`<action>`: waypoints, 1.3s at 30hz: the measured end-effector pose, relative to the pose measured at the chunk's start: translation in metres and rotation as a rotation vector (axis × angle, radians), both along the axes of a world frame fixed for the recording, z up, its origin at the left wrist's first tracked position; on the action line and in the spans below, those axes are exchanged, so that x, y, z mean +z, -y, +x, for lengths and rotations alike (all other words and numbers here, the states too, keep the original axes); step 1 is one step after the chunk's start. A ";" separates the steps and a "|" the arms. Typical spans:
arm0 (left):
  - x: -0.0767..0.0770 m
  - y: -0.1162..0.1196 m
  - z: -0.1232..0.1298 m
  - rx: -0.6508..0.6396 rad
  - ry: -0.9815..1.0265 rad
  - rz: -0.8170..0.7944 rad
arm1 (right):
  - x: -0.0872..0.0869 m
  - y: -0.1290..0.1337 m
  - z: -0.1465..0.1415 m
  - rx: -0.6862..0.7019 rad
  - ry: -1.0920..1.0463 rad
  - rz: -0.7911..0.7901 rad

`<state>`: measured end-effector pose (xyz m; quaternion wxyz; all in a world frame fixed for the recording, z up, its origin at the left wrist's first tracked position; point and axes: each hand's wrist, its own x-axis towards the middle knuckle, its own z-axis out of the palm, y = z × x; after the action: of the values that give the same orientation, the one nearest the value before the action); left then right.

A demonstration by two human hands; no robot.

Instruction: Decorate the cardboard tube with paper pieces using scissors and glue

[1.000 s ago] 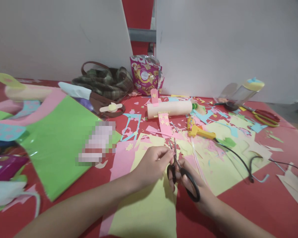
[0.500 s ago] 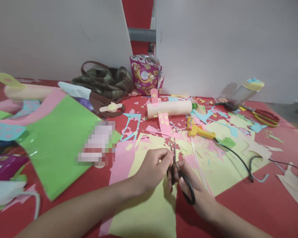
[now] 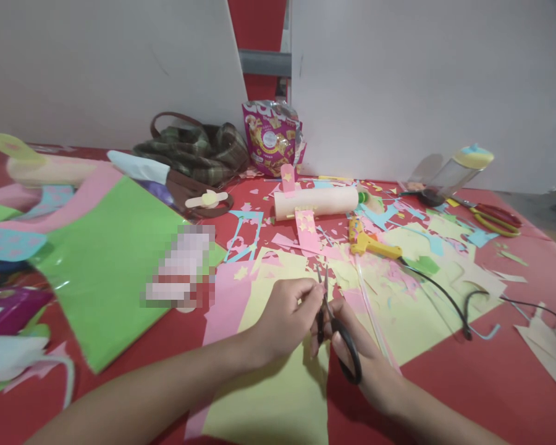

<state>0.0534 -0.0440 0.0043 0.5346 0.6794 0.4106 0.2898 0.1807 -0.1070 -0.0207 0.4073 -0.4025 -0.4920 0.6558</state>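
My right hand holds black-handled scissors, with the blades pointing away from me and slightly apart. Beside the blades, my left hand is closed in a pinch on something tiny and pinkish at the fingertips, too small to make out. Both hands are over a yellow paper sheet, which lies partly on a pink sheet. Beyond them lies a cream tube with pink star-dotted strips and a green end. A yellow glue gun rests to its right.
Paper scraps cover the red table. A green sheet lies left, with a pixelated object on it. Further back are a plaid bag, a purple snack bag, a clear bottle and red-yellow handled pliers.
The scissor handles have shifted slightly in my right hand and look a little closer together. My left hand keeps its pinch in nearly the same place.
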 end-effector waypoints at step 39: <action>-0.006 0.003 -0.001 0.004 -0.072 0.271 | 0.001 0.004 -0.002 -0.029 0.224 0.092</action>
<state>0.0527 -0.0466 -0.0016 0.4222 0.7545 0.3881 0.3191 0.1792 -0.1111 -0.0199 0.3770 -0.4611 -0.5580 0.5778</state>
